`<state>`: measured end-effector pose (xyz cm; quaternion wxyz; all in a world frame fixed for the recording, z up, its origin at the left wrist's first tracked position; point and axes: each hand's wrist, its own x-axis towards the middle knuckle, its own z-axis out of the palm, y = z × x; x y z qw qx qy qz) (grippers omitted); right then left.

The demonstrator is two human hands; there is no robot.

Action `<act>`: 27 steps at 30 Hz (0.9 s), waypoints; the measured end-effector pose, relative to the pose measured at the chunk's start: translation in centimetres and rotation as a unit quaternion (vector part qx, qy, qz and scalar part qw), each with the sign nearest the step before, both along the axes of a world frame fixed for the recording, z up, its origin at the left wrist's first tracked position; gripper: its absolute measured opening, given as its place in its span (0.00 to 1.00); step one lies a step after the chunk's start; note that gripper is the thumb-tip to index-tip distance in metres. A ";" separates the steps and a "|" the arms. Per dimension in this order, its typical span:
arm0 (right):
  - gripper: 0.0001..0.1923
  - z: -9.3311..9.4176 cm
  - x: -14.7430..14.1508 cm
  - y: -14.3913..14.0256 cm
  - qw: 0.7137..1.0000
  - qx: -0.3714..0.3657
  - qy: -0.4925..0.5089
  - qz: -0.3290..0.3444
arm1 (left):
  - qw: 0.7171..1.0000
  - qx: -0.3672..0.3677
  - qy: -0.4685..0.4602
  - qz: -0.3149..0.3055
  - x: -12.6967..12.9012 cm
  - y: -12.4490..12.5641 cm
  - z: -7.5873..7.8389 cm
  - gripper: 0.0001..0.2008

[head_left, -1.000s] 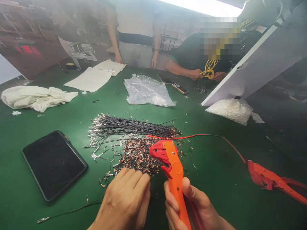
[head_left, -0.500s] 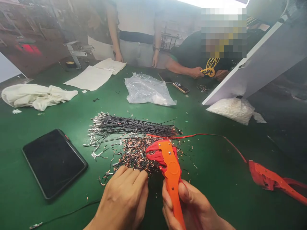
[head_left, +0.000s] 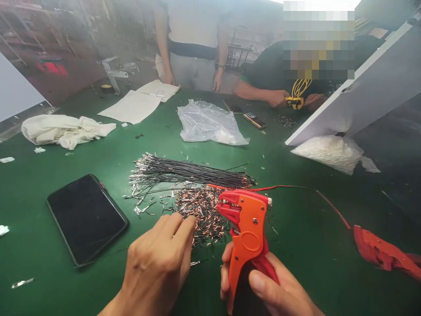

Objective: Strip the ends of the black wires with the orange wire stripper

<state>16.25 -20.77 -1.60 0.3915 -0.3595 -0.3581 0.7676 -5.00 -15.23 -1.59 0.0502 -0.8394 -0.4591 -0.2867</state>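
Right hand (head_left: 263, 289) has its fingers (head_left: 259, 283) wrapped tight around the handles of an orange wire stripper (head_left: 245, 228), thumb across the near side, so they're clamped on the tool. The stripper stands roughly upright near the bottom middle, red toothed head pointing left toward the pile of scraps, and its mouth looks a bit open.

Left hand (head_left: 156, 267) is just left of it, knuckles up, fingers (head_left: 179, 226) drawn together with the tips down at the near edge of the pile of cut bits (head_left: 200, 213). Can't tell if it's actually pinching a wire or only touching the heap, the tips hide it.

The pile is short black pieces with coppery ends, scattered loosely on the green surface (head_left: 66, 175). Just beyond it lies a bundle of black wires (head_left: 190, 172), laid left to right, with shiny metal terminals fanned out at the left end. A red wire (head_left: 296, 188) runs right from there toward another red tool (head_left: 384, 254) at the right edge.

Left of the hands there's a dark tablet (head_left: 86, 218) lying flat. Farther off are a white cloth (head_left: 66, 130), some papers (head_left: 133, 106) and a clear plastic bag (head_left: 210, 123). At the far side one person stands, and another person's hands (head_left: 279, 97) hold something yellow.
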 end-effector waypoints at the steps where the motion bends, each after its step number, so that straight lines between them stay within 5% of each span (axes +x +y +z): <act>1: 0.24 0.0 0.1 0.0 1.000 0.010 -0.025 -0.010 | 1.000 0.007 -0.009 0.005 0.0 0.1 0.1 0.07; 9: 0.23 -0.2 0.8 0.1 0.990 -0.055 0.131 -0.006 | 0.999 0.022 -0.039 0.000 0.3 -0.2 0.5 0.03; 18: 0.23 -0.3 0.8 0.6 0.986 -0.063 0.154 0.017 | 0.998 0.029 -0.055 -0.020 -0.1 0.0 0.5 0.06; 27: 0.26 -0.7 1.6 0.3 0.991 -0.030 0.118 0.054 | 0.988 0.043 -0.151 -0.010 -1.8 1.3 2.7 0.08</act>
